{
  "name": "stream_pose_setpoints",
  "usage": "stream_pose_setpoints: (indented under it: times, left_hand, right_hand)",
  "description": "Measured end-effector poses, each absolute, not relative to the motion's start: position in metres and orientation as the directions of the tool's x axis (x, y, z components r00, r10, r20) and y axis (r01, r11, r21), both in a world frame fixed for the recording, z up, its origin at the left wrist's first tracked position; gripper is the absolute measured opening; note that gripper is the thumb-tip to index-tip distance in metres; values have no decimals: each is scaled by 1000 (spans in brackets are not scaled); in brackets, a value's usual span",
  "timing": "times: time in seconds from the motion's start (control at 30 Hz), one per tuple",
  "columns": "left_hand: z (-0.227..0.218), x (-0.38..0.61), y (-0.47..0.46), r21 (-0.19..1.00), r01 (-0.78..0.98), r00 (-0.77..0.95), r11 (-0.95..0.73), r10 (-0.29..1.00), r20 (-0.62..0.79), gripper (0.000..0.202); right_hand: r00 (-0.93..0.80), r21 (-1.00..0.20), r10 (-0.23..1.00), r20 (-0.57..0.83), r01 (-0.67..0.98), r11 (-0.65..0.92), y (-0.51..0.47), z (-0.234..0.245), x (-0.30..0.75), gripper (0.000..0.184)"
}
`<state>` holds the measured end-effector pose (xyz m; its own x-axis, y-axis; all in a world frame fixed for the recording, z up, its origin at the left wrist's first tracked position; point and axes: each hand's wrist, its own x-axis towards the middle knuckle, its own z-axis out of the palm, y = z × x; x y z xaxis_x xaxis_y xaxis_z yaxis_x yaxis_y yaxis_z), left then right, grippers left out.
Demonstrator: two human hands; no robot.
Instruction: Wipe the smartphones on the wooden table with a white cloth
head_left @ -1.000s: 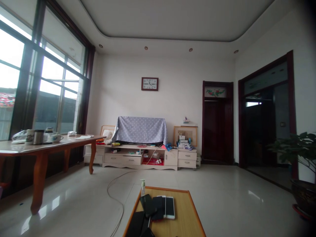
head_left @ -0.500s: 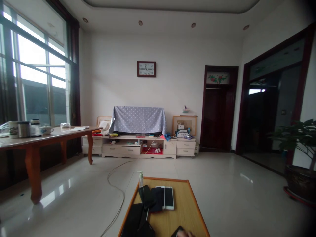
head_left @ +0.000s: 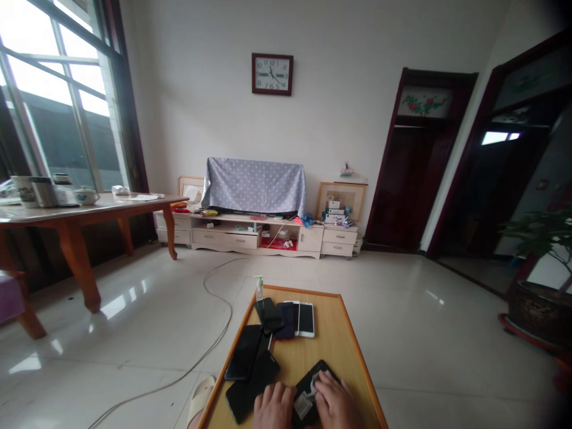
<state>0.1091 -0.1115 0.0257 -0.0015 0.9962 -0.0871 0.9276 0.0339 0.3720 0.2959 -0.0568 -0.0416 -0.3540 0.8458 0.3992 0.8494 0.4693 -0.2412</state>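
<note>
A black phone (head_left: 324, 368) lies tilted on the small wooden table near its front edge. My right hand (head_left: 334, 400) is over it, with a crumpled whitish wipe (head_left: 314, 382) pinched under the fingers and pressed to the phone. At the phone's left edge is my left hand (head_left: 273, 406), fingers bent and close together, seeming to grip that edge; its thumb is partly hidden. Between the hands a pale grey patch (head_left: 304, 406) shows on the phone; I cannot tell what it is. Just left of my left hand lies another dark phone (head_left: 250, 384).
Further up the small table (head_left: 330, 310) are a large black phone (head_left: 243, 351), several overlapping dark phones (head_left: 269, 316), a white phone (head_left: 306, 319) and a pump bottle (head_left: 260, 288). A cable (head_left: 214, 339) runs over the floor. A slippered foot (head_left: 202, 396) shows beside the table.
The view has tilted down, bringing more of the table into sight. Both hands now show on the near phone, where only part of one hand showed before.
</note>
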Motion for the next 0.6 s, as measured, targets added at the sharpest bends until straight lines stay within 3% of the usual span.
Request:
stream_pose_setpoints:
  times: [0.13,0.3,0.37,0.5,0.6]
  left_hand:
    - [32,107,-120,432,902,26,-3,999,-47,67]
    - [24,108,-123,422,906,15,-19,1000,12,47]
    - [24,110,-125,429,902,22,-36,999,38,50]
    - [30,112,-129,449,891,30,-62,996,80,58]
    - [31,113,-130,446,891,46,-86,994,100,48]
  right_hand:
    - [-291,-278,894,342,877,392,-59,-20,293,38]
    - [-577,-336,796,181,725,602,-85,-20,278,40]
    - [-538,-334,824,177,755,565,-85,-14,284,42]
    - [-276,-282,930,244,897,340,-77,4,295,46]
    - [-303,-307,932,199,884,352,-91,14,284,49]
